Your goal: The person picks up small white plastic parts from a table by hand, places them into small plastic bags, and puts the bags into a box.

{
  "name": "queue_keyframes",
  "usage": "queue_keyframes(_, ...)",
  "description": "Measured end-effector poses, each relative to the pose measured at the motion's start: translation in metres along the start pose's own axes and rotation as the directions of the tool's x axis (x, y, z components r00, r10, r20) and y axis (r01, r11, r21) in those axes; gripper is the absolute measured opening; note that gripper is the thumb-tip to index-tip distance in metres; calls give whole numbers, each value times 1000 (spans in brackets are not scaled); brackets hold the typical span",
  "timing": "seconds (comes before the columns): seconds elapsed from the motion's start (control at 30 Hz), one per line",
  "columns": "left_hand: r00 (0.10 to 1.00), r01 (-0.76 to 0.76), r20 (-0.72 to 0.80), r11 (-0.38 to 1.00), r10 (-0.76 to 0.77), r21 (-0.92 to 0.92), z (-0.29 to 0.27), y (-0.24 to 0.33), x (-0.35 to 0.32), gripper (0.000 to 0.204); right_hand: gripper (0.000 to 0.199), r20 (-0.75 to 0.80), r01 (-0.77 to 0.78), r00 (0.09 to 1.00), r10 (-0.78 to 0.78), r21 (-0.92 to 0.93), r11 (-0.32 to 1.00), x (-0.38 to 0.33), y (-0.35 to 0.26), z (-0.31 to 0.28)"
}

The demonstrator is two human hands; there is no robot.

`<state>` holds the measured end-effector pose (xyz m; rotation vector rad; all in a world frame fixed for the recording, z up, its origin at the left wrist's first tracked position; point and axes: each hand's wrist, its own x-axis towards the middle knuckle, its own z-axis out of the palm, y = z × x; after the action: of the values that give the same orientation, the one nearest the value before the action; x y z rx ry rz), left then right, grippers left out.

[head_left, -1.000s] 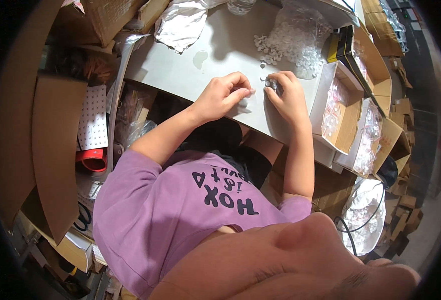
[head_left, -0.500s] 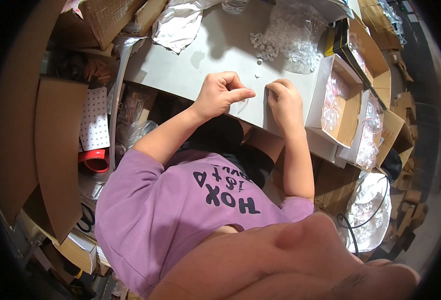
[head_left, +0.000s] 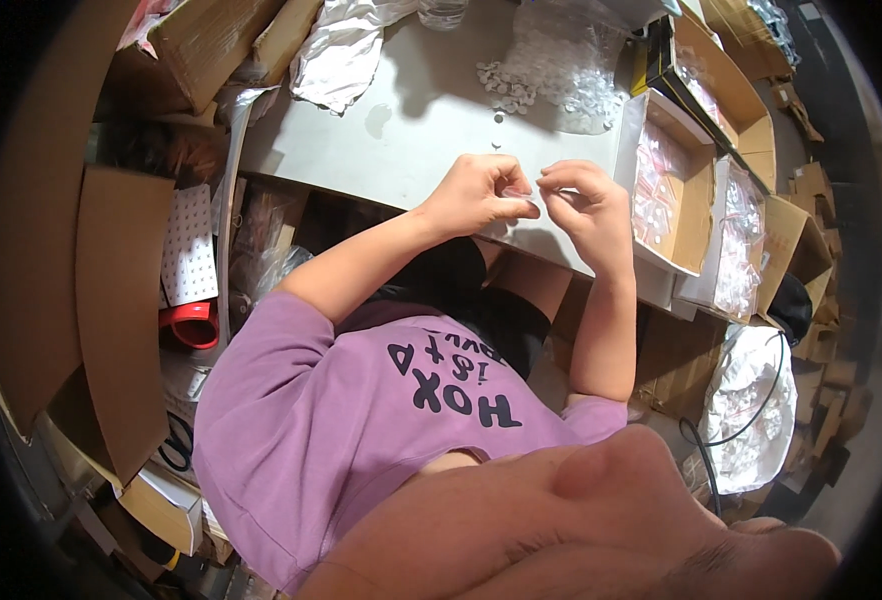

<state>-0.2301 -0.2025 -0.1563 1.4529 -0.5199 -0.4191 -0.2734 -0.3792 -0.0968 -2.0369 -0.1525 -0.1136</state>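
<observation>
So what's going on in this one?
At a pale table, a person's left hand pinches a clear bit too small to identify. The right hand is close by; whether it holds anything is unclear. Beyond them, loose white pieces lie by a clear bag of more, and open boxes of packets stand to the right.

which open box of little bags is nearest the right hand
The middle white box, showing brown inside, stands closest to the right hand; the black-and-yellow box is farther up, the outer white box farther right.
</observation>
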Motion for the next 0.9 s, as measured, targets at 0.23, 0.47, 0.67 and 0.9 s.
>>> queue_keyframes(0.23,986,-168,52,961,161,219,16,-8,14,32,21,160,-24,987,34,-63,998,-1,-15,-9)
queue_keyframes(0.47,995,-78,70,989,70,123,28,-19,21,25,18,144,48,989,-32,-110,993,-3,-19,-6)
queue_keyframes(0.67,994,-64,82,998,66,-24,27,-23,22,24,22,121,79,990,-67,-97,992,-2,-21,-4)
queue_keyframes(0.9,980,34,201,981,6,-192,23,-13,21,21,21,86,136,987,-134,-20,990,-4,-16,-4)
